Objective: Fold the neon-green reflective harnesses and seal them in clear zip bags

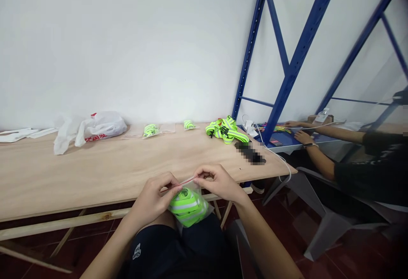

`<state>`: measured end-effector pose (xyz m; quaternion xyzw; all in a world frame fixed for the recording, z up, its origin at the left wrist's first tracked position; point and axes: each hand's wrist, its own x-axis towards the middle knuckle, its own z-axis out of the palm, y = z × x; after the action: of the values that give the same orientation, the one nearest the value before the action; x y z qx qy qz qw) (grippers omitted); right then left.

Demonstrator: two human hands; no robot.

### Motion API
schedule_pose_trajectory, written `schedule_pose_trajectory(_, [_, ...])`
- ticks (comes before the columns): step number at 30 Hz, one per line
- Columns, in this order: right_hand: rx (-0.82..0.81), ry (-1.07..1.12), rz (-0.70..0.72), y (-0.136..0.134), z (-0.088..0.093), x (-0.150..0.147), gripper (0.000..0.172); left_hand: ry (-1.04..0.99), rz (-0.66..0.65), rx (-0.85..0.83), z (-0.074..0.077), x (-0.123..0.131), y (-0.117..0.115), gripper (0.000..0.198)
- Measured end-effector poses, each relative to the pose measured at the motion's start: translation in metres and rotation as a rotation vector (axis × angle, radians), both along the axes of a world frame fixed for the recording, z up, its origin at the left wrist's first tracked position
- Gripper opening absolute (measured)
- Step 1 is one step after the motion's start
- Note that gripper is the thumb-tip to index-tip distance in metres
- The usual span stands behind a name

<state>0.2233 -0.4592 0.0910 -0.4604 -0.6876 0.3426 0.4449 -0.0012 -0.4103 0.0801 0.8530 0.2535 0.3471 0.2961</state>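
A clear plastic bag with a rolled neon green and silver-striped strap inside hangs above my lap, just off the table's front edge. My left hand pinches the left end of its top edge, where a thin red line runs. The right end of that edge is between the thumb and fingers of my right hand. The bag's top looks stretched straight between both hands.
On the wooden table lie a white plastic bag, bagged green straps, loose green straps and a blurred dark object. At right are a blue rack and a seated person.
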Motion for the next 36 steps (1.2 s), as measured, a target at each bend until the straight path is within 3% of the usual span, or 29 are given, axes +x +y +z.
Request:
schedule_pose_trajectory(11, [0.073,-0.077,0.016,-0.002,-0.003,-0.012,0.011,0.062,-0.019,-0.026,0.003,0.0,-0.006,0.019])
schedule_pose_trajectory(23, [0.009,-0.059,0.066,-0.002,-0.003,-0.017,0.012,0.025,-0.038,0.181,0.002,-0.001,-0.007,0.021])
schedule_pose_trajectory(36, [0.147,-0.14,0.065,-0.002,-0.006,-0.017,0.015,0.052,-0.028,0.099,0.004,0.001,-0.005,0.02])
